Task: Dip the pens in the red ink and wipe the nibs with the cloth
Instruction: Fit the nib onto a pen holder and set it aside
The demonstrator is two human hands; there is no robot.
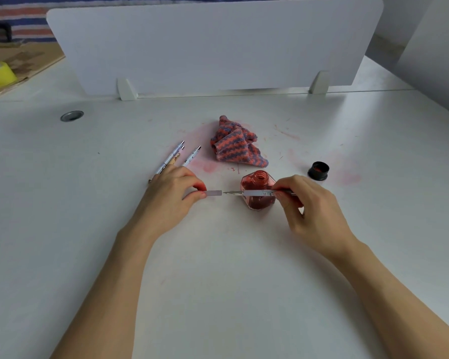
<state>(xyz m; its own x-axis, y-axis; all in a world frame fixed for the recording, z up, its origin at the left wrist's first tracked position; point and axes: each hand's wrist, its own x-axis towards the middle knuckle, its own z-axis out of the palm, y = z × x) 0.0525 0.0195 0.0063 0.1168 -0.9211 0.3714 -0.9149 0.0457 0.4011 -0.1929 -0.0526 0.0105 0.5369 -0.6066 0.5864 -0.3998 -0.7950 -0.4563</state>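
1. A white desk (218,268) with a white divider panel (213,45) at its far edge carries faint red smears around the work area.
2. The left hand (171,195) pinches a small grey pen cap (214,193) between thumb and forefinger, its other fingers curled loosely.
3. The right hand (306,203) pinches the uncapped pen (257,193) by its barrel, held level with the nib pointing left at the cap, just apart from it.
4. The open bottle of red ink (258,190) stands on the desk directly behind the pen; its black lid (318,171) sits to the right, well apart.
5. The striped cloth (237,142) lies crumpled just beyond the bottle, and three more pens (178,156) lie beside the left hand.
6. Risks, as I judge them: the bottle is open and close to both hands, so a knuckle or the barrel swinging round could tip it. A loaded nib carried to the cloth could drip on the desk. Dipping too deep would ink the grip and the fingers.
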